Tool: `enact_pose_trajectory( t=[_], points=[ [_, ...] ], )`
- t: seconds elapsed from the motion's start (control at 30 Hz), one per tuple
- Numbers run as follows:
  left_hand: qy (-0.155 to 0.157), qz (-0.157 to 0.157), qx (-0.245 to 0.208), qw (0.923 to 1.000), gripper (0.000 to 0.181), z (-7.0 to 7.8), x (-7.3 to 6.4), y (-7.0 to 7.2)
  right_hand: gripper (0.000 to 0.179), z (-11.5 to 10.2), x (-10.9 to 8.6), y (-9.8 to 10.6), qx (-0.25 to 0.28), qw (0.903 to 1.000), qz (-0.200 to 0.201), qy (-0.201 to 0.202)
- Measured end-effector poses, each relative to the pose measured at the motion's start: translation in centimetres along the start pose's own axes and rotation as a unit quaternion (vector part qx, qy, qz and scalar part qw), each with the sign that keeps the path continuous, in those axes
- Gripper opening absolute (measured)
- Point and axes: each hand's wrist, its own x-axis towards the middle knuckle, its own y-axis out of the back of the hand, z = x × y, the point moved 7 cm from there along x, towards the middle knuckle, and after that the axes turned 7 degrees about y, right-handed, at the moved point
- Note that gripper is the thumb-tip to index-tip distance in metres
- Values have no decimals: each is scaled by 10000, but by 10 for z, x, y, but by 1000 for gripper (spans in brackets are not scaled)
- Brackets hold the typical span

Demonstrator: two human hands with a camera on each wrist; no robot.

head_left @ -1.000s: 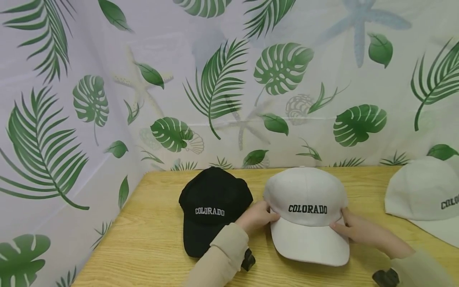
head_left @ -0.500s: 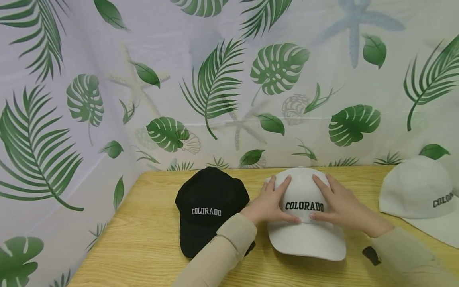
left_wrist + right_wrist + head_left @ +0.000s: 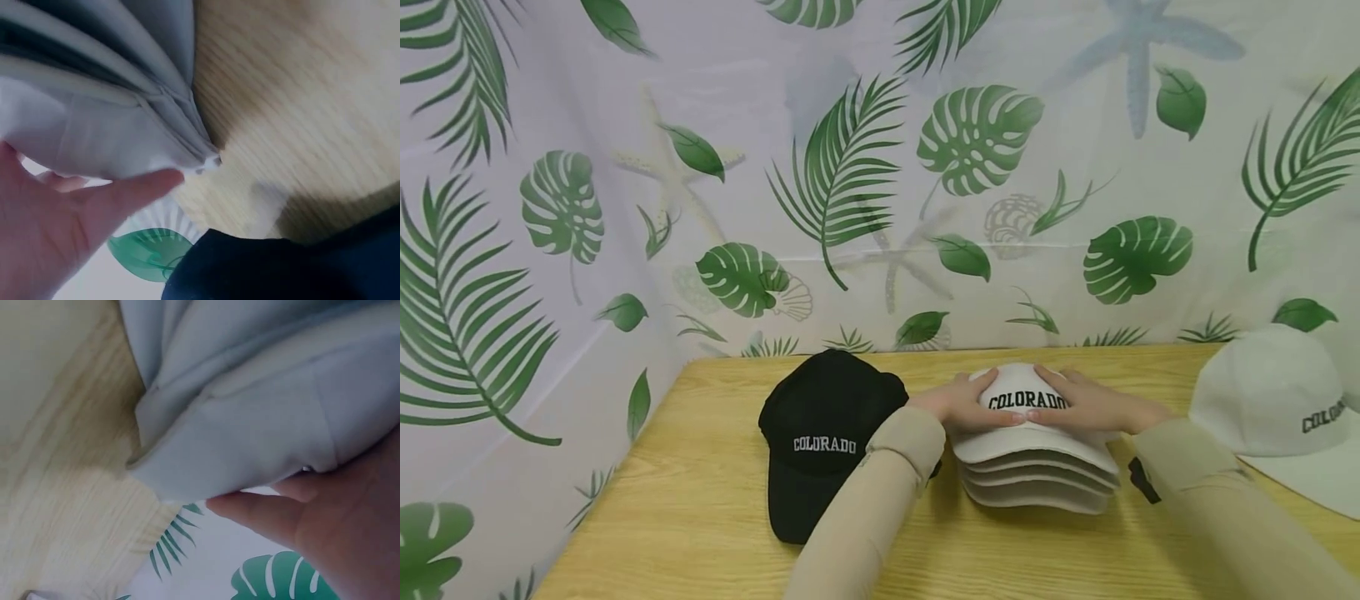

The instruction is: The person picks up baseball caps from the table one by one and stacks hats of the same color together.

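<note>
Several white baseball caps (image 3: 1033, 447) are nested in a stack, the top crown lettered COLORADO in black. The stack is tipped back, so its layered brims show from the front. My left hand (image 3: 958, 404) holds the crown's left side, thumb across the front below the lettering. On the opposite side my right hand (image 3: 1090, 402) holds it likewise, the two thumbs nearly meeting. In the left wrist view the layered cap edges (image 3: 94, 131) fan out above the left hand (image 3: 56, 231). The right wrist view shows similar edges (image 3: 244, 437) above the right hand (image 3: 337, 512).
A black COLORADO cap (image 3: 831, 408) lies to the left, partly behind my left sleeve (image 3: 872, 500). Another white cap (image 3: 1262, 400) sits at the right edge. The wooden table (image 3: 685, 500) meets a leaf-print cloth (image 3: 850, 321) behind.
My hands moved from the brim's sides up onto the white crown. The stack has then tipped back, its brim rising and the layered brims below coming into view.
</note>
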Motion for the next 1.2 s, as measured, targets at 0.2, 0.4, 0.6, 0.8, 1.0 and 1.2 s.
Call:
enact_pose_trajectory(
  t=[0.2,0.4,0.6,0.8,1.0,1.2],
  points=[
    [51,-184,-51,9998,81,-4,-1,-3,95,-2,4,-4,259,9967,-747,-194],
    [63,-77,132,9999,84,0,-6,-5,103,-7,-1,-6,279,9944,-954,-351],
    [231,353,603,9973,90,1,-11,-10,109,-10,-6,-13,-31,9966,-716,-417],
    [225,816,1099,9903,98,1,-18,-19,116,-11,-11,-22,-319,9991,-136,-264],
    [79,1110,1401,9839,104,-1,-16,-18,121,-15,-11,-24,-374,9987,260,-233],
    [138,1195,1339,9837,103,0,-21,-17,124,-13,-10,-19,-595,9955,740,-18]
  ],
)
